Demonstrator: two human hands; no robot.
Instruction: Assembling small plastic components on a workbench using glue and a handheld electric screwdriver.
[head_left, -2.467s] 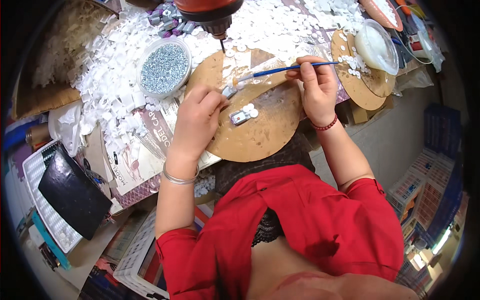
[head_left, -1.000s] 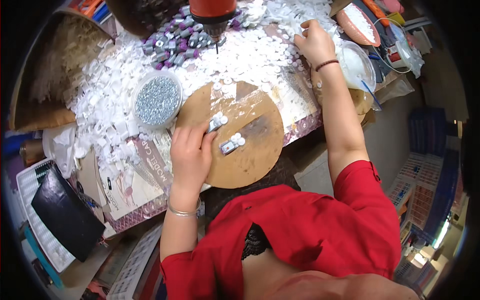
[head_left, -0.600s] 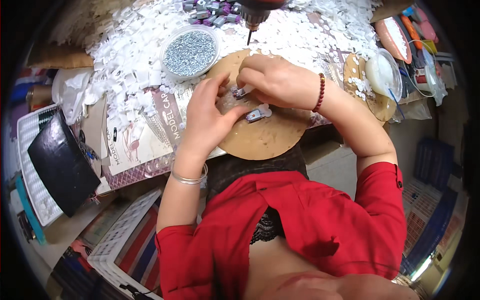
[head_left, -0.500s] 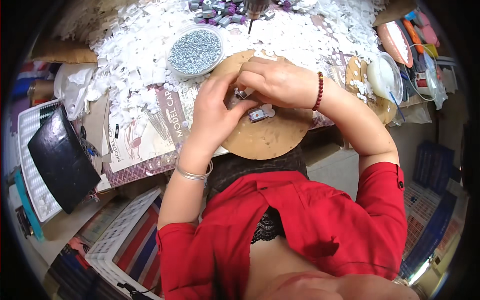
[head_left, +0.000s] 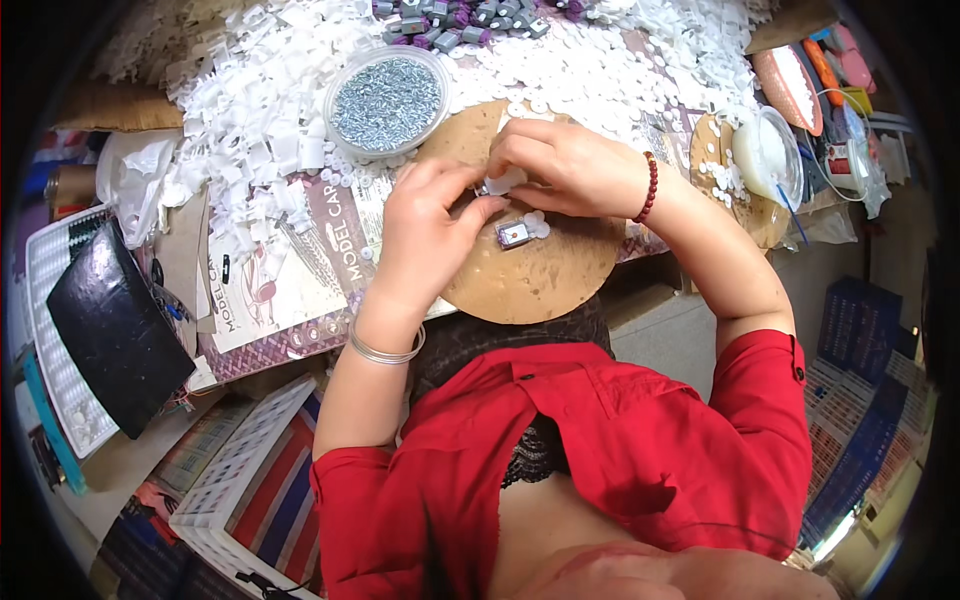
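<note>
Over the round brown board (head_left: pixel 530 290), my left hand (head_left: pixel 425 225) pinches a small silvery part, mostly covered by the fingers. My right hand (head_left: pixel 575 170) meets it from the other side, its fingertips closed on a small white plastic piece (head_left: pixel 507 181) against that part. The two pieces touch or nearly touch; which, I cannot tell. Just below my fingertips lies a small rectangular purple-and-white part (head_left: pixel 514 234) with a reddish dot. A few white discs (head_left: pixel 537 224) rest beside it on the board.
A clear round tub of small metal screws (head_left: pixel 388 105) stands behind my left hand. White plastic pieces (head_left: pixel 250 120) heap across the table, with grey-and-purple parts (head_left: pixel 460 25) at the back. On the right is a tub of white stuff (head_left: pixel 768 155); a black panel (head_left: pixel 120 325) leans at left.
The white piece between my hands now shows more plainly, and my right fingers have shifted. The dark tool tip that hung at the top has gone from view.
</note>
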